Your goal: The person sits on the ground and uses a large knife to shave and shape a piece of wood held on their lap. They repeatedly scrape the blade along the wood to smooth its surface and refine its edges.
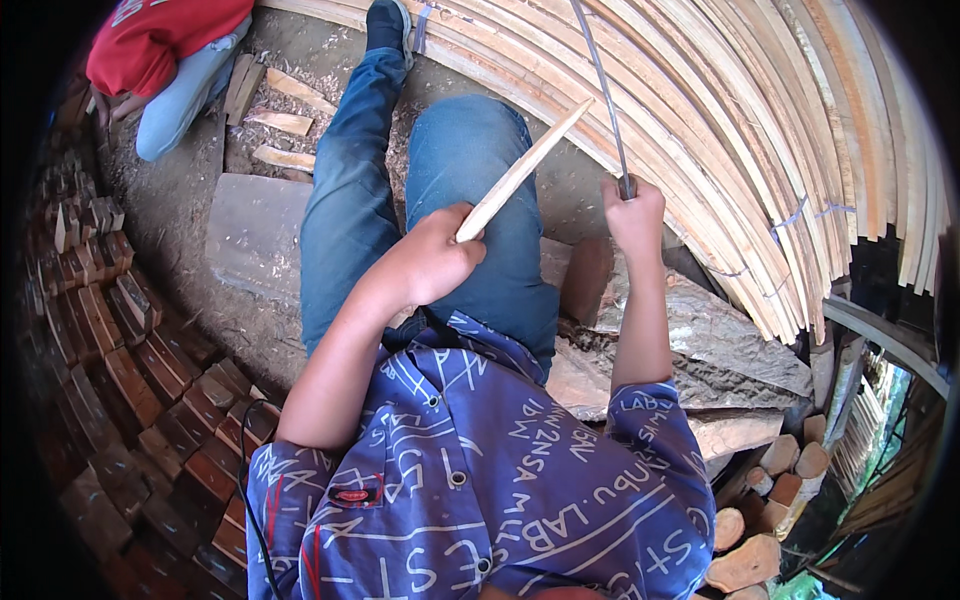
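Observation:
My left hand [440,255] is closed around the thick end of a pale wooden stake [525,172]. The stake tapers to a point and slants up to the right over my right thigh. In my right hand [634,205] is the handle of a long, thin metal blade [603,82], raised steeply and seen nearly edge-on. The blade stands a little right of the stake's tip, apart from it in the picture. My fist hides most of the blade's handle.
Long pale wooden strips [680,80], tied in bundles, lie ahead and to the right. Stacked brown wood blocks [130,370] line the left. A person in a red top [165,45] crouches at the far left. Rough slabs [720,340] and cut logs [780,455] lie at right.

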Demonstrator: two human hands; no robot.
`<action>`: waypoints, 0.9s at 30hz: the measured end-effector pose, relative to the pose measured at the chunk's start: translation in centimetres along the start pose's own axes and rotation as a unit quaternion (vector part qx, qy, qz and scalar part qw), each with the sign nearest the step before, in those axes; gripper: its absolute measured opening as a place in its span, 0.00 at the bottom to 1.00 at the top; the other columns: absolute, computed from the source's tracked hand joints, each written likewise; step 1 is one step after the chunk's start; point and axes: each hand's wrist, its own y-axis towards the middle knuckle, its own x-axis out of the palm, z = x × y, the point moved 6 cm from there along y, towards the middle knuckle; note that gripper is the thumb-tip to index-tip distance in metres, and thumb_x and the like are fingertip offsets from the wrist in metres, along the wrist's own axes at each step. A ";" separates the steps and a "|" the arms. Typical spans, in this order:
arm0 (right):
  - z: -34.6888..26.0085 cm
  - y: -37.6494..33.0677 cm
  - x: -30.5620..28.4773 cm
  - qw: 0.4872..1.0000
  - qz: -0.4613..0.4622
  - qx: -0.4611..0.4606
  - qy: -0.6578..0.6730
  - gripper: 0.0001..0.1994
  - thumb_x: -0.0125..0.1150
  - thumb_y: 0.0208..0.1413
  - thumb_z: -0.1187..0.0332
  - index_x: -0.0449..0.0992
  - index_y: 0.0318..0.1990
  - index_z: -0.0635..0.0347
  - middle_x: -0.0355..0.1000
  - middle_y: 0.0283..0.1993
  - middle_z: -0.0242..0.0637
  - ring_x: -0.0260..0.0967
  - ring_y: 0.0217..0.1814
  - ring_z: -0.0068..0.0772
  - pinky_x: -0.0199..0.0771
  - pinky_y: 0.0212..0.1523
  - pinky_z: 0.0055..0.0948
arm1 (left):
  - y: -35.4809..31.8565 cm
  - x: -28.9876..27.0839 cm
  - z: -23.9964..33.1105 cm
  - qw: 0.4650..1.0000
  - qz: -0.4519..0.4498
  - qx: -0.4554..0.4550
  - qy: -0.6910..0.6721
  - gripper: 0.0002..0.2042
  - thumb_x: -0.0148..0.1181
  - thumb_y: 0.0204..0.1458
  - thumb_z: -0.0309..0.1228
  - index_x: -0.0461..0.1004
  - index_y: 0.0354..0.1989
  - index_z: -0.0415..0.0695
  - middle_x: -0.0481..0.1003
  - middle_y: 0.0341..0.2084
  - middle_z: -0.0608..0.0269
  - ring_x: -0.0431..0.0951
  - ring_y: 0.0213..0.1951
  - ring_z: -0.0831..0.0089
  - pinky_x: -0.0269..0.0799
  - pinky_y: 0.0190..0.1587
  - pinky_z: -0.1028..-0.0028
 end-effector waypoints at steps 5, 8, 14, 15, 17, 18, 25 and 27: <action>-4.1 -3.5 0.5 0.999 -0.014 0.001 0.044 0.10 0.64 0.42 0.66 0.75 0.25 0.66 0.70 0.18 0.49 0.71 0.23 0.52 0.70 0.28 0.39 | 0.2 -0.2 0.6 1.000 -0.020 -0.011 -0.002 0.09 0.52 0.45 0.27 0.68 0.33 0.36 0.67 0.22 0.60 0.67 0.29 0.71 0.63 0.34 0.72; -8.0 -5.0 1.9 0.992 -0.024 -0.113 0.056 0.07 0.64 0.38 0.67 0.77 0.26 0.59 0.71 0.19 0.45 0.73 0.25 0.52 0.73 0.28 0.42 | 0.4 0.0 0.6 0.999 -0.011 -0.032 0.000 0.09 0.52 0.45 0.28 0.67 0.33 0.36 0.66 0.22 0.62 0.66 0.29 0.71 0.62 0.33 0.72; -8.3 -2.4 -0.1 0.978 -0.029 -0.197 -0.069 0.11 0.65 0.31 0.67 0.75 0.25 0.60 0.70 0.19 0.44 0.71 0.24 0.50 0.72 0.29 0.40 | 0.1 -0.1 0.5 1.000 0.008 -0.019 -0.014 0.10 0.51 0.45 0.27 0.68 0.35 0.35 0.70 0.23 0.53 0.70 0.29 0.65 0.66 0.35 0.68; -7.6 -1.6 -0.6 0.972 -0.003 -0.223 -0.077 0.10 0.65 0.31 0.67 0.75 0.24 0.60 0.70 0.19 0.44 0.71 0.24 0.50 0.72 0.29 0.40 | 0.0 -0.4 0.1 0.998 -0.022 -0.039 -0.044 0.10 0.52 0.45 0.27 0.68 0.35 0.37 0.68 0.23 0.59 0.68 0.29 0.69 0.64 0.34 0.70; -4.5 0.7 -1.7 0.985 0.027 -0.124 -0.120 0.10 0.65 0.32 0.67 0.74 0.23 0.61 0.70 0.19 0.45 0.70 0.24 0.50 0.71 0.28 0.39 | -0.1 -0.7 -0.1 0.998 -0.034 -0.032 -0.048 0.09 0.52 0.44 0.27 0.67 0.35 0.38 0.66 0.23 0.65 0.66 0.28 0.73 0.62 0.32 0.73; -3.0 1.8 -2.0 0.986 0.011 -0.066 -0.151 0.08 0.66 0.35 0.66 0.77 0.24 0.59 0.73 0.19 0.45 0.74 0.24 0.47 0.73 0.30 0.40 | -0.2 -0.6 -0.4 1.000 -0.015 -0.007 -0.023 0.09 0.53 0.44 0.27 0.67 0.35 0.39 0.66 0.22 0.65 0.66 0.28 0.74 0.61 0.31 0.73; -2.4 -2.9 -1.5 0.998 0.000 0.010 0.060 0.12 0.64 0.47 0.66 0.72 0.22 0.67 0.65 0.14 0.44 0.61 0.15 0.45 0.62 0.21 0.35 | 0.2 -0.4 -0.4 0.999 -0.008 0.002 -0.033 0.08 0.52 0.44 0.26 0.67 0.33 0.38 0.64 0.18 0.65 0.65 0.25 0.74 0.61 0.29 0.72; -4.5 -4.4 -0.4 0.998 -0.034 -0.034 0.042 0.11 0.65 0.44 0.65 0.74 0.23 0.66 0.67 0.16 0.46 0.66 0.17 0.46 0.65 0.22 0.37 | 0.2 -0.2 0.8 1.000 0.019 0.010 0.005 0.08 0.52 0.44 0.26 0.67 0.34 0.37 0.65 0.18 0.63 0.65 0.24 0.73 0.61 0.28 0.71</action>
